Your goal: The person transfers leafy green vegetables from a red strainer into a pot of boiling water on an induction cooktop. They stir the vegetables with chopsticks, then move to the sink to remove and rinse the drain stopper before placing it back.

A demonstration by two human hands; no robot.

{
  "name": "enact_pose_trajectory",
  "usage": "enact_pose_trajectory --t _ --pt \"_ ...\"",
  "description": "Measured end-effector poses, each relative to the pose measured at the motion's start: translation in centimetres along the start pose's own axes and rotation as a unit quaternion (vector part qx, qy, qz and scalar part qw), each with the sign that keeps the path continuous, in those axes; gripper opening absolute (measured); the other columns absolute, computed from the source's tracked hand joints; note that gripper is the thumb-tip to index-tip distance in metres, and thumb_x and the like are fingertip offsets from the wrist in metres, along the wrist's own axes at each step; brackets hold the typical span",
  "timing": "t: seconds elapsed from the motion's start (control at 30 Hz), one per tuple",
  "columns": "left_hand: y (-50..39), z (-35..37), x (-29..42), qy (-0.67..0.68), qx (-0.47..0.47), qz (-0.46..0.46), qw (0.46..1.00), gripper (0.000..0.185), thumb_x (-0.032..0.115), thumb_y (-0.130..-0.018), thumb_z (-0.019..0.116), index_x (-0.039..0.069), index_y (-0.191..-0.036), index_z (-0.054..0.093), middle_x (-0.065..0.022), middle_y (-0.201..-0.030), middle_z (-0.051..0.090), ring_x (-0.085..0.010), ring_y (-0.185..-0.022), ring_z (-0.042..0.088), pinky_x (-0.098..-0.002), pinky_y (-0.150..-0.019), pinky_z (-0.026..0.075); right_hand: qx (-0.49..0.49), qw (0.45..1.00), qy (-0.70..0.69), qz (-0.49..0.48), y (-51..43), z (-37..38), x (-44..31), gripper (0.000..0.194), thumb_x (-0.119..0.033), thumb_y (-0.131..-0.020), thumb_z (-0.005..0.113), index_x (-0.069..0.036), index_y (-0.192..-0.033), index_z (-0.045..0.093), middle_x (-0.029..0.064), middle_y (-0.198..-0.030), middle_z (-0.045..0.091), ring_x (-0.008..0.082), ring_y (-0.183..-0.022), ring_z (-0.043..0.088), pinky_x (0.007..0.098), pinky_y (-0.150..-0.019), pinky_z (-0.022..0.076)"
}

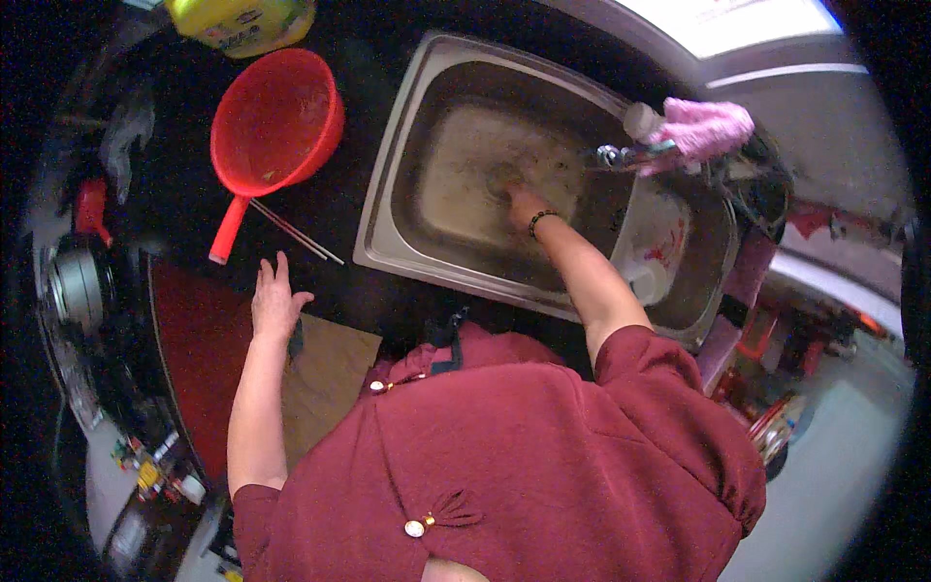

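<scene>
A steel double-bowl sink [378, 207] is set in the dark counter. My right hand [525, 207], with a beaded bracelet at the wrist, reaches down into the larger bowl at the drain [502, 178]; its fingertips are blurred, so whether they grip anything does not show. Murky water seems to lie in that bowl. On the left, my left hand [276, 295] hovers with fingers apart and empty, just below a red plastic ladle-shaped basin [280, 120] with a handle. A pair of chopsticks [298, 231] lies between the basin and the sink.
A yellow container [244, 25] stands behind the basin. The faucet [611, 155] and a pink cloth [705, 131] are at the sink's divider. A white container [647, 284] sits in the smaller bowl. A metal pot [78, 287] stands at far left.
</scene>
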State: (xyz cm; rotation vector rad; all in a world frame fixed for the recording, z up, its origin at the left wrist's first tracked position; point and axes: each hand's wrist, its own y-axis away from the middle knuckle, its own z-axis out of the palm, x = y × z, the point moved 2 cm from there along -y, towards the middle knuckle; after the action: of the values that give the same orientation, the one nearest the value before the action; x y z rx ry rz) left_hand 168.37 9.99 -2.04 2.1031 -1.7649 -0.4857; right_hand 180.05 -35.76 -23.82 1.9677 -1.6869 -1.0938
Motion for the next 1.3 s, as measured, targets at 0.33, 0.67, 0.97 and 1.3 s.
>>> enact_pose_trajectory --t 0.33,0.67,0.97,1.3 --pt "-0.1 0.3 0.3 0.045 -0.007 -0.051 0.998 0.098 0.018 -0.072 0.084 0.008 -0.153 0.029 -0.0297 -0.154 0.030 -0.0445 -0.141 0.034 -0.0445 -0.112 0.039 0.005 0.996 0.053 0.065 -4.8 -0.3 -0.2 0.046 -0.011 -0.090 0.049 -0.008 -0.136 0.054 0.0222 -0.141 0.051 0.0412 -0.124 0.055 0.0503 -0.101 0.0473" --pt "-0.3 0.6 0.2 0.033 -0.003 -0.046 0.998 0.098 0.016 -0.071 0.084 0.007 -0.152 0.030 -0.0317 -0.152 0.031 -0.0458 -0.139 0.036 -0.0453 -0.110 0.041 -0.137 0.978 0.157 -0.032 -9.5 2.4 1.4 0.062 -0.040 -0.088 0.055 -0.009 -0.141 0.048 0.0192 -0.147 0.048 0.0389 -0.137 0.044 0.0559 -0.115 0.0289" --pt "-0.2 0.8 0.1 0.042 0.011 -0.045 0.998 0.097 0.014 -0.070 0.084 0.008 -0.152 0.032 -0.0321 -0.151 0.032 -0.0471 -0.138 0.036 -0.0462 -0.109 0.042 0.014 0.988 0.149 -0.042 -6.4 0.0 0.3 0.067 -0.046 -0.083 0.067 -0.005 -0.135 0.055 0.0216 -0.135 0.057 0.0395 -0.125 0.052 0.0455 -0.105 0.0446" --pt "-1.0 1.0 0.2 0.061 0.001 -0.063 0.996 0.097 0.016 -0.066 0.086 0.003 -0.148 0.035 -0.0350 -0.147 0.034 -0.0505 -0.134 0.039 -0.0506 -0.104 0.047 -0.124 0.947 0.285 -0.083 -11.7 3.2 3.9 0.070 -0.060 -0.095 0.040 -0.007 -0.138 0.053 0.0247 -0.135 0.056 0.0416 -0.125 0.053 0.0496 -0.104 0.0428"
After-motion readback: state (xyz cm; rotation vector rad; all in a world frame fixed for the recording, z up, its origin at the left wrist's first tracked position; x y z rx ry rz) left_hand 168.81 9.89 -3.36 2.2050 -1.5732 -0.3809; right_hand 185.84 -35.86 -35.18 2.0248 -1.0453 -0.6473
